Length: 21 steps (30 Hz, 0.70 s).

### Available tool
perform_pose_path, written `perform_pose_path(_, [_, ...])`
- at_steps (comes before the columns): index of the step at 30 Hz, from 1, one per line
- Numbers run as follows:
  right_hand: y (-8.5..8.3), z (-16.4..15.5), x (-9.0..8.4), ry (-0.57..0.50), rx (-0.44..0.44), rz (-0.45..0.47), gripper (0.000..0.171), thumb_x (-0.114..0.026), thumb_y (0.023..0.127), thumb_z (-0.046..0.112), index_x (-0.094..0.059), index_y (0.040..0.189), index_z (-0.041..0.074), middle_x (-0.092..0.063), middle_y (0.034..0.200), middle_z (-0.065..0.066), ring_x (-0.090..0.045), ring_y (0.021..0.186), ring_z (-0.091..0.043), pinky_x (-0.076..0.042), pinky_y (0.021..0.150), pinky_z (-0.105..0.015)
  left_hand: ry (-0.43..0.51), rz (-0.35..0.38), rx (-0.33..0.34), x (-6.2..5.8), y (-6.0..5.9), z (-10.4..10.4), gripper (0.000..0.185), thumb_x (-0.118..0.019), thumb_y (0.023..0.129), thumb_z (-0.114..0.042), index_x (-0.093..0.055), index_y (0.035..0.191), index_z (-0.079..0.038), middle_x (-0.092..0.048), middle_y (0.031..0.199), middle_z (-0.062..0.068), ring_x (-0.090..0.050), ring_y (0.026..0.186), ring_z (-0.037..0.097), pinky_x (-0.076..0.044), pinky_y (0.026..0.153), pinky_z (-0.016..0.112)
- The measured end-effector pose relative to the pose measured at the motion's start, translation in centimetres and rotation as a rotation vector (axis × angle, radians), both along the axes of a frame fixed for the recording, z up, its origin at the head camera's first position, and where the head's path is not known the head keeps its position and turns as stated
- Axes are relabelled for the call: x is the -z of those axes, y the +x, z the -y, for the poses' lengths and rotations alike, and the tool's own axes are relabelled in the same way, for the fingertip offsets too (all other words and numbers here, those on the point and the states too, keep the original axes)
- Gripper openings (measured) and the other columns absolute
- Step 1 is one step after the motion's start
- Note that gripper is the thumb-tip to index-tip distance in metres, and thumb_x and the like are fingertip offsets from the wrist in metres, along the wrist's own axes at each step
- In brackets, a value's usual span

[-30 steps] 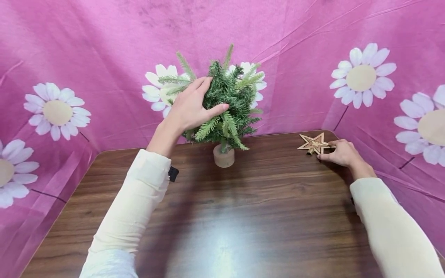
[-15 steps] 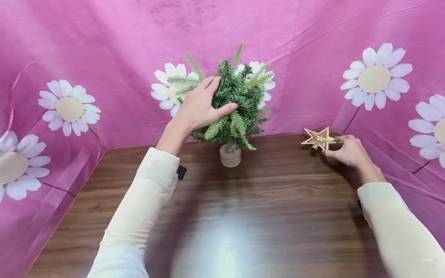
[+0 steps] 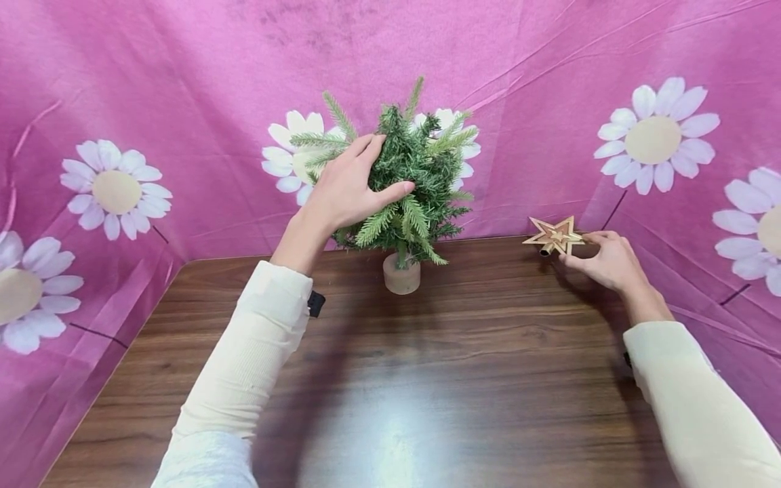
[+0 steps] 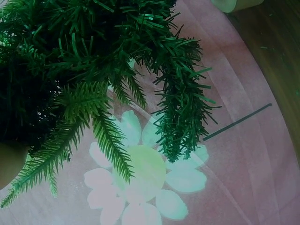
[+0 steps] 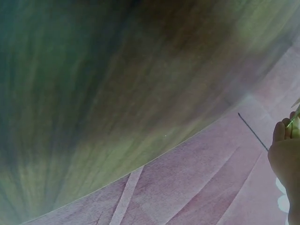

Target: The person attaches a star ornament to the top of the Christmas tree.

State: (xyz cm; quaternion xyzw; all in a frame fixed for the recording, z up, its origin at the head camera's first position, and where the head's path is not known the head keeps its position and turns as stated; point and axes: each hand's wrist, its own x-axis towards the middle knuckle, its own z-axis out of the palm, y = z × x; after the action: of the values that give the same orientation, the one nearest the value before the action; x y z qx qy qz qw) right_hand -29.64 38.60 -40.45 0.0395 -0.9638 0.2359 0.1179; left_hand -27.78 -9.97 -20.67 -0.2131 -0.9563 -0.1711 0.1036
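Observation:
A small green Christmas tree (image 3: 421, 169) stands upright on its pale round base (image 3: 402, 274) at the back of the table. My left hand (image 3: 344, 186) holds its foliage from the left side, the thumb in front; some fingertips are hidden in the needles. In the left wrist view the branches (image 4: 93, 56) fill the upper left. At the back right my right hand (image 3: 613, 261) pinches one point of a gold star tree topper (image 3: 556, 236) between thumb and fingers. The topper's small tube is at its lower side. In the right wrist view, part of that hand (image 5: 286, 154) shows at the right edge.
The dark wood-grain table (image 3: 464, 379) runs up to a pink cloth (image 3: 525, 54) with large daisies, which hangs behind and along both sides. A black device (image 3: 316, 303) shows at the left cuff.
The star topper has tilted and risen slightly in my right hand. My left hand stays on the tree. The whole view swung a little to the left, then steadied.

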Motion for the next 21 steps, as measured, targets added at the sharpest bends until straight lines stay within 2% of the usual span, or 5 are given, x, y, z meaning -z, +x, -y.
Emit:
perform_pose_path(13, [0.2, 1.2, -1.3, -0.027, 0.008, -0.039, 0.083, -0.076, 0.085, 0.046, -0.054, 0.130, -0.021, -0.047, 0.134, -0.038, -0.042, 0.124, -0.058, -0.035, 0.102, -0.066, 0.000, -0.007, 0.003, 0.1, 0.0, 0.0, 0.104, -0.050, 0.089, -0.077, -0.015, 0.164, -0.014, -0.017, 0.168, 0.006, -0.019, 0.153, 0.024, -0.019, 0.123, 0.044])
perform_pose_path(21, [0.4, 1.9, -2.6, -0.043, 0.010, -0.055, 0.081, -0.074, 0.086, 0.044, -0.053, 0.131, -0.020, -0.044, 0.136, -0.038, -0.038, 0.124, -0.059, -0.031, 0.103, -0.069, -0.001, -0.017, 0.002, 0.1, 0.0, 0.0, 0.103, -0.049, 0.090, -0.077, -0.015, 0.164, -0.015, -0.018, 0.168, 0.004, -0.020, 0.152, 0.024, -0.020, 0.123, 0.044])
